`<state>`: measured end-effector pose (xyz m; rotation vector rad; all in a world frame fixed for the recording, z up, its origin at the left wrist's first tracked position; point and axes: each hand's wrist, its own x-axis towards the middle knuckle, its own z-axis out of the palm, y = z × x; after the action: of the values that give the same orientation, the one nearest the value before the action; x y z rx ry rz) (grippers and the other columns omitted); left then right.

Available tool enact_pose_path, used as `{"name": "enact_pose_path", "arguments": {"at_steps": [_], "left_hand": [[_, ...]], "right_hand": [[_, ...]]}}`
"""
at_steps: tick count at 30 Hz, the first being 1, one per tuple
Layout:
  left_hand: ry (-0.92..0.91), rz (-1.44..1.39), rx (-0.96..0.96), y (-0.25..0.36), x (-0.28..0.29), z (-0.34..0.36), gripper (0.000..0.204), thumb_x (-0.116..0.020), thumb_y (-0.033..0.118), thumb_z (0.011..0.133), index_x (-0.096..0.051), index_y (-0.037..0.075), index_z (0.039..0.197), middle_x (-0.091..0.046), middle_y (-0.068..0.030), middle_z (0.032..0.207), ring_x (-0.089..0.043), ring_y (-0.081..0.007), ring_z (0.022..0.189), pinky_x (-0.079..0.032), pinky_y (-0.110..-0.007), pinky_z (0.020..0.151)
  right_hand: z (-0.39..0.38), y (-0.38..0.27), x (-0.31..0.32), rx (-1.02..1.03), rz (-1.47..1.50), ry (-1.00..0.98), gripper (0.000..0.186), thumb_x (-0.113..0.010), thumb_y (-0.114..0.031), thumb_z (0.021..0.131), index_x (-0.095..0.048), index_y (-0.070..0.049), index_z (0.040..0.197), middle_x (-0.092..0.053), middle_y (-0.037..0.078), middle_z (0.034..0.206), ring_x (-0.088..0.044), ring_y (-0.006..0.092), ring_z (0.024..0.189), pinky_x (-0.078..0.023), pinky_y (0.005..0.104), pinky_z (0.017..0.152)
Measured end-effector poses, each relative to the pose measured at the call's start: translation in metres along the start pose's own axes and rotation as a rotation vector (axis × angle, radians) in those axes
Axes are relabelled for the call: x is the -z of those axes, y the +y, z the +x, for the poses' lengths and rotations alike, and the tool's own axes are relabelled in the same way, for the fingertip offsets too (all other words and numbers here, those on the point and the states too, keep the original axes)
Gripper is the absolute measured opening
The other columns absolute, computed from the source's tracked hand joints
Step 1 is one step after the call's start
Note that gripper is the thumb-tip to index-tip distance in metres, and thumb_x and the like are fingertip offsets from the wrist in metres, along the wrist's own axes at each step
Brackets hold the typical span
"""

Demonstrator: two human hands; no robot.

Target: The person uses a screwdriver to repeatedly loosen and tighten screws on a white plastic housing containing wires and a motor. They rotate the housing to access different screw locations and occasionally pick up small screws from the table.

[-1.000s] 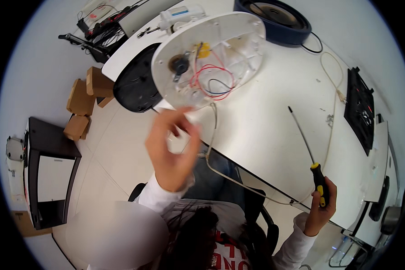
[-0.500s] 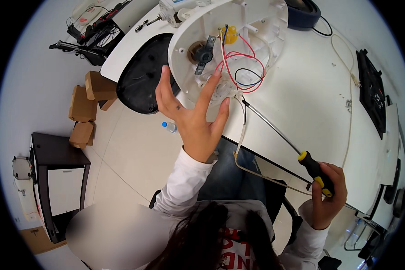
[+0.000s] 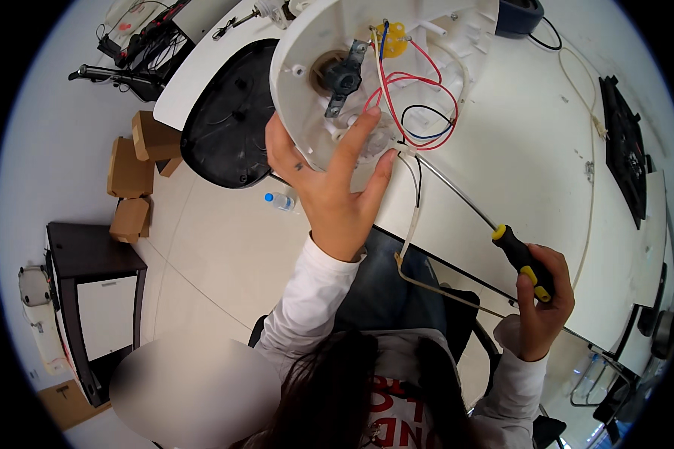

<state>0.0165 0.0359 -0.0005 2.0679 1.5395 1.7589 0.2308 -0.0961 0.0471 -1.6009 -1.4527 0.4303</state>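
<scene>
A white plastic housing [image 3: 290, 90], hollow side up, sits at the table's near left edge. Inside it are a dark bracket [image 3: 344, 78], a yellow round part [image 3: 391, 39], a clear plastic part [image 3: 380, 138] and loops of red, blue, black and white wire [image 3: 453, 120]. My left hand [image 3: 337, 191] straddles the housing's near rim, index finger inside by the clear part, other fingers outside. My right hand [image 3: 544, 310] is closed round the black and yellow handle of a screwdriver [image 3: 520, 251]. Its tip meets a small whitish connector [image 3: 407, 149] by my left thumb.
A black curved cover [image 3: 221, 127] lies left of the housing. A pale cord [image 3: 445, 294] hangs from the connector past the table edge. Small screws [image 3: 589, 172] and a flat black panel [image 3: 624, 153] lie to the right. Cardboard boxes [image 3: 131, 176] and a bottle [image 3: 279, 200] are on the floor.
My left hand has come up and inward against the housing rim, its fingers less spread. The screwdriver and my right hand have shifted slightly up, the tip still at the connector.
</scene>
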Motion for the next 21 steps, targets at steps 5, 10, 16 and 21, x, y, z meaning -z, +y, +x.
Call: {"name": "enact_pose_path", "arguments": {"at_steps": [5,10,16,21], "left_hand": [[-0.007,-0.027,0.006,0.0017,-0.0040,0.0014,0.050,-0.074,0.009,0.065,-0.060,0.018,0.112,-0.030,-0.0250,0.129,-0.029,-0.0397,0.118,-0.032,-0.044,0.093],[0.012,-0.007,-0.045,-0.0002,-0.0067,0.0002,0.048,-0.072,0.007,0.067,-0.058,0.016,0.113,-0.043,-0.0215,0.121,-0.031,-0.0397,0.116,-0.033,-0.044,0.092],[0.019,-0.004,-0.067,-0.0014,-0.0090,0.0000,0.048,-0.071,0.007,0.068,-0.058,0.015,0.113,-0.051,-0.0133,0.115,-0.033,-0.0391,0.113,-0.031,-0.045,0.093],[0.007,0.010,-0.069,-0.0007,-0.0084,0.0003,0.047,-0.071,0.007,0.069,-0.058,0.015,0.114,-0.053,-0.0119,0.114,-0.033,-0.0394,0.113,-0.029,-0.045,0.094]], "right_hand": [[0.0001,0.0034,0.0009,-0.016,-0.006,-0.015,0.033,-0.059,0.003,0.070,-0.058,-0.001,0.102,-0.059,0.013,0.096,-0.058,0.0202,0.087,-0.045,0.0268,0.076],[-0.0023,0.0042,0.0005,-0.054,0.017,-0.024,0.032,-0.059,0.003,0.070,-0.058,-0.001,0.102,-0.059,0.013,0.097,-0.058,0.0208,0.088,-0.045,0.0277,0.077],[-0.0029,0.0073,-0.0024,-0.061,0.049,-0.032,0.032,-0.058,0.002,0.071,-0.058,-0.001,0.103,-0.059,0.014,0.098,-0.058,0.0219,0.090,-0.045,0.0284,0.079],[-0.0029,0.0091,-0.0023,-0.059,0.050,-0.033,0.032,-0.058,0.002,0.071,-0.058,-0.001,0.103,-0.059,0.014,0.098,-0.058,0.0222,0.091,-0.045,0.0290,0.080]]}}
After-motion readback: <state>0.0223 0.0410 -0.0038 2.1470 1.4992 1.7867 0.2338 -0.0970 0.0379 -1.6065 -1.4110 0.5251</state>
